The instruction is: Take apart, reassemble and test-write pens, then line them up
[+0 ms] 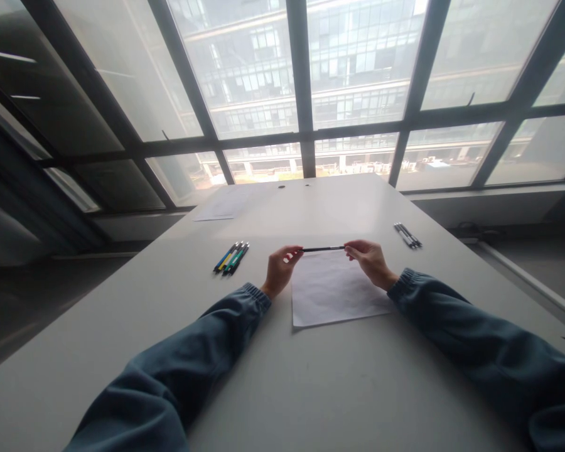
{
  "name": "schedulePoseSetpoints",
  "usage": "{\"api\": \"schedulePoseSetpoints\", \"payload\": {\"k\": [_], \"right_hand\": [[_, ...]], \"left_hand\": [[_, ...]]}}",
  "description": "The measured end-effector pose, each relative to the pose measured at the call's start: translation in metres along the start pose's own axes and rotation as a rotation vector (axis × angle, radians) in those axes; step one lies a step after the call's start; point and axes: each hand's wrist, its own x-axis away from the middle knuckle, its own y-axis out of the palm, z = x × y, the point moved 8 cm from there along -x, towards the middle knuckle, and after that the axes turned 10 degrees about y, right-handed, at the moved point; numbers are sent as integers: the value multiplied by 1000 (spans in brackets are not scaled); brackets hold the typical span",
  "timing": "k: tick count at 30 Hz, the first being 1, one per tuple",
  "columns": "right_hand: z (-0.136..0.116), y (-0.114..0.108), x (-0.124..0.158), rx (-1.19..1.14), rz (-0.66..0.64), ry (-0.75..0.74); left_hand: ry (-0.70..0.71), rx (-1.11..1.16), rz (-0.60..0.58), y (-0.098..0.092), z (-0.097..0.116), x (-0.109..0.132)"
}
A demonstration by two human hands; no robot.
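Observation:
A thin black pen [323,249] is held level above the far edge of a white sheet of paper [335,295]. My left hand [280,268] pinches the pen's left end with closed fingers. My right hand [368,258] pinches its right end the same way. Both forearms in blue sleeves rest on the white table [311,389], either side of the sheet.
Several coloured pens [232,257] lie in a bunch to the left of my hands. A small group of dark pens [407,235] lies to the right. Another sheet [219,209] sits at the far left of the table. Large windows stand beyond the far edge.

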Motion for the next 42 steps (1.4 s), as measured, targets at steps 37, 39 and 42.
{"api": "schedulePoseSetpoints", "payload": {"k": [37, 39, 42], "right_hand": [[-4, -4, -2, 83, 83, -108], [-4, -5, -2, 83, 85, -110], [-3, -5, -2, 73, 83, -118]], "left_hand": [[85, -118, -10, 0, 16, -4], [89, -121, -14, 0, 17, -4], [99, -121, -20, 1, 17, -4]]}}
